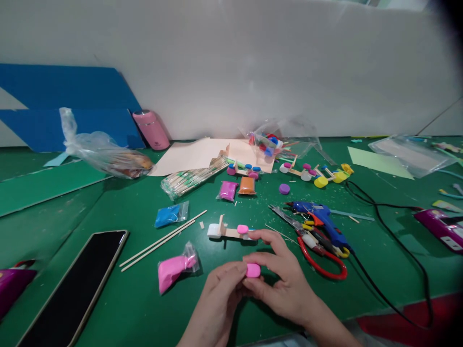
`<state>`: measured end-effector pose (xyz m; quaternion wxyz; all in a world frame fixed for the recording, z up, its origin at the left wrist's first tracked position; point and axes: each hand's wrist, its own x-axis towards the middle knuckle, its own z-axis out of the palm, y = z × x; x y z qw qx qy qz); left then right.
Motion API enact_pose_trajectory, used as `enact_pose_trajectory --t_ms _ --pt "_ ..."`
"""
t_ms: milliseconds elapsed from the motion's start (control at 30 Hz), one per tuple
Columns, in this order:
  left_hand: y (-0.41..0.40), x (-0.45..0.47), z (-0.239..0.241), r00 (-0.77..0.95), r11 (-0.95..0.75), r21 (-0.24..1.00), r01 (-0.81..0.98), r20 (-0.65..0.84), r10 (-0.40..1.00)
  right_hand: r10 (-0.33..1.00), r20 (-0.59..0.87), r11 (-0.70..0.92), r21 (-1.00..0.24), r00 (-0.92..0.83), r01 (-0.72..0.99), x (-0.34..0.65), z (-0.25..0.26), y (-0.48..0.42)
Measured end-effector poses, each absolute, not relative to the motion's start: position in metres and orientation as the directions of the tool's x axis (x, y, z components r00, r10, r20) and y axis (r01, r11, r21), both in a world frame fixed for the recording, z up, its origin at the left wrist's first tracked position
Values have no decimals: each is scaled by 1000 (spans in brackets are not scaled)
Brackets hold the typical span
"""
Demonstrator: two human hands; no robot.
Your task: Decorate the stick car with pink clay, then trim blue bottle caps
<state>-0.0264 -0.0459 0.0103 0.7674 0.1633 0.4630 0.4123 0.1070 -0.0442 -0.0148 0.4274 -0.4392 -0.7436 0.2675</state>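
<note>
A small rounded piece of pink clay (253, 271) is between the fingertips of both hands, just above the table's near side. My left hand (223, 293) is closed against its left side, while my right hand (285, 284) pinches it between thumb and fingers. One raised right finger reaches over the end of a small wooden-stick car (233, 233), which has white wheels and a pink-topped one; I cannot tell if they touch. To the left of the hands lies an opened bag of pink clay (172, 272).
On the right are a blue hot glue gun (320, 212), red-handled scissors (325, 265) and a black cord (392, 250). A phone (72, 289) and two wooden sticks (162, 241) lie left. Further back are clay packets (247, 185), finished-looking cars (243, 169) and a skewer bundle (193, 178).
</note>
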Motion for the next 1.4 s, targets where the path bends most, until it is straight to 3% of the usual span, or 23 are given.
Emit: enact_pose_trajectory --t_ms 467,967,1400 --pt "-45 -29 -3 299 632 661 -405 -558 774 905 363 425 -802 -223 420 112 -23 -47" --pt "-49 -28 -3 308 627 645 -437 -548 778 861 450 509 -766 -238 392 108 -23 -46" --pt "-53 -32 -17 286 601 712 -364 -528 799 848 470 531 -746 -245 402 101 -27 -50"
